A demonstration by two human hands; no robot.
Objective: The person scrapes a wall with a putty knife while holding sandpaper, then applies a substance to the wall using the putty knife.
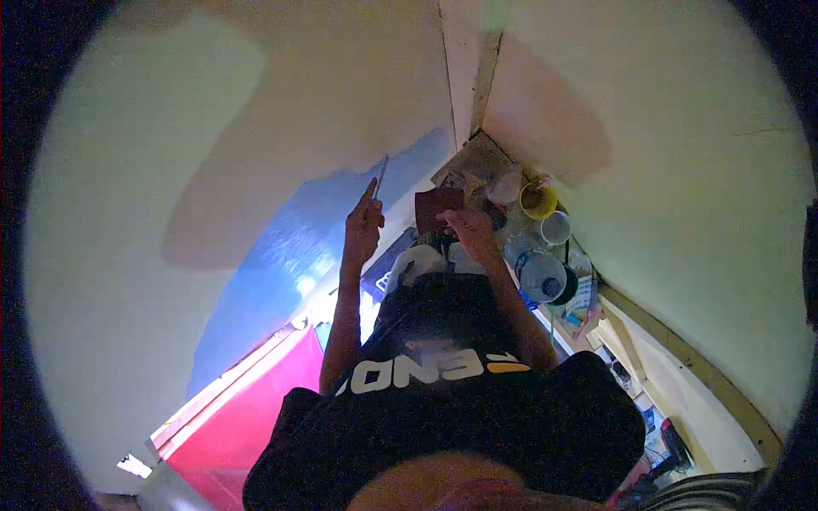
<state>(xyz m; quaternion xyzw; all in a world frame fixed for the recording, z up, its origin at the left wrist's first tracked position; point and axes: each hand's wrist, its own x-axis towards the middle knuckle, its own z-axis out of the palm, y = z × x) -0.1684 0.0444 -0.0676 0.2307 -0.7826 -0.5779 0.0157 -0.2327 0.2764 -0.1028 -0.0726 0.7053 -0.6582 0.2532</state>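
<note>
My left hand (364,226) is raised near the wall at the left, its fingers closed round a thin, straight, light-coloured tool (382,175) seen edge-on. The index finger lies along the tool, which points up toward the wall. In front of my body, my right hand (471,228) grips the edge of a flat, dark reddish-brown square piece (437,207), thumb and fingers closed on it. The wall (341,111) beside my left hand is pale, with a shiny blue area (285,247) lower down.
A cluttered ledge (479,156) runs into the corner at my right. It carries a yellow bucket (538,199), a white cup (555,227) and a large clear container (541,275). Pink-red sheeting (256,409) lies at lower left. A red-and-black power tool (676,443) is at lower right.
</note>
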